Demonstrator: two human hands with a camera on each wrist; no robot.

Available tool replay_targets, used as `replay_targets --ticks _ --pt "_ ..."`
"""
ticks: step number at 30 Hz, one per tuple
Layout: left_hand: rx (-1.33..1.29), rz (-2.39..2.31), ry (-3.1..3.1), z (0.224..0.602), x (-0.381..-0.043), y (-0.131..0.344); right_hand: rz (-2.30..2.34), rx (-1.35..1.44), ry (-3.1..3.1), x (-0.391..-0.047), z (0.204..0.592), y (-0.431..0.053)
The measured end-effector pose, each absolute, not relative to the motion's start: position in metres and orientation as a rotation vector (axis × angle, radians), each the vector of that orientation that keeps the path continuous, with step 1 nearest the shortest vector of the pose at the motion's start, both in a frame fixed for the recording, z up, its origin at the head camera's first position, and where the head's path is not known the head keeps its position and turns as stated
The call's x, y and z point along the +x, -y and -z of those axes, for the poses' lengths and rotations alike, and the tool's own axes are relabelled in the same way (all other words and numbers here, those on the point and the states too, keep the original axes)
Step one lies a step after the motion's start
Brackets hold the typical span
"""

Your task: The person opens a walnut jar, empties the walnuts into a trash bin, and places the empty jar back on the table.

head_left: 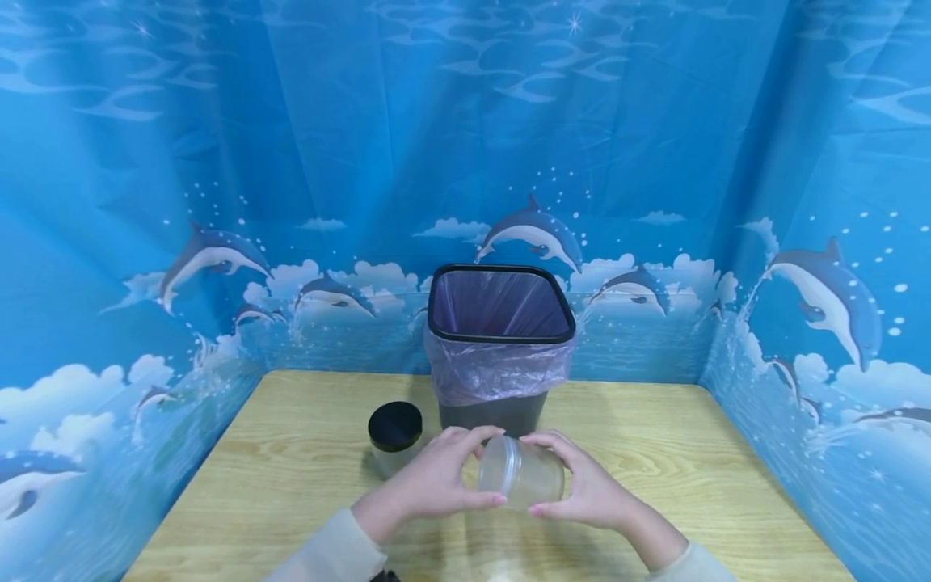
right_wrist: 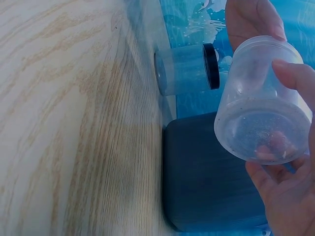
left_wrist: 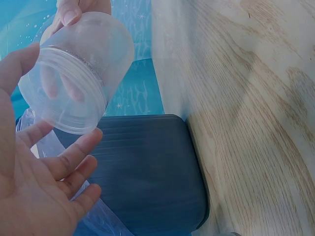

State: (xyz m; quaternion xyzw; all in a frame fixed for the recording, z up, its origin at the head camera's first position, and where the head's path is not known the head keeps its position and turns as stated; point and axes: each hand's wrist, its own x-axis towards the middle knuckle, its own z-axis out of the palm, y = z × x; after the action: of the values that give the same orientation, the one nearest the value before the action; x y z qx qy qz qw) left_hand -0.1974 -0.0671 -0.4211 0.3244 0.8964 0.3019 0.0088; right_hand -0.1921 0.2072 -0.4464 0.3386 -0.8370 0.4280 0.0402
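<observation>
A clear plastic jar [head_left: 537, 478] lies on its side in the air between both hands, close over the wooden table. My left hand [head_left: 440, 478] holds its rimmed end, thumb on one side and fingertips on the other. At the base end my right hand [head_left: 598, 490] grips the jar between thumb and fingers. In the right wrist view the jar's round base [right_wrist: 263, 130] faces the camera, and nothing but the fingers behind shows through its wall. A second clear jar with a black lid [head_left: 395, 426] stands upright left of the hands.
Just behind the hands stands a dark trash bin [head_left: 490, 415] with a black rim [head_left: 502, 339] and a purple liner bag [head_left: 502, 372] folded over its edge. The wooden table [head_left: 291, 453] ends at a blue dolphin-print curtain [head_left: 327, 202] at the back and sides.
</observation>
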Motion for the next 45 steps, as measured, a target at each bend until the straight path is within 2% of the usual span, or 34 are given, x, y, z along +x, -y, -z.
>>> replay_targets --ticks 45 --pt "1.161 -0.873 -2.815 0.4272 -0.1993 0.068 -1.292 1.077 2.684 -0.1926 0.4455 -0.2122"
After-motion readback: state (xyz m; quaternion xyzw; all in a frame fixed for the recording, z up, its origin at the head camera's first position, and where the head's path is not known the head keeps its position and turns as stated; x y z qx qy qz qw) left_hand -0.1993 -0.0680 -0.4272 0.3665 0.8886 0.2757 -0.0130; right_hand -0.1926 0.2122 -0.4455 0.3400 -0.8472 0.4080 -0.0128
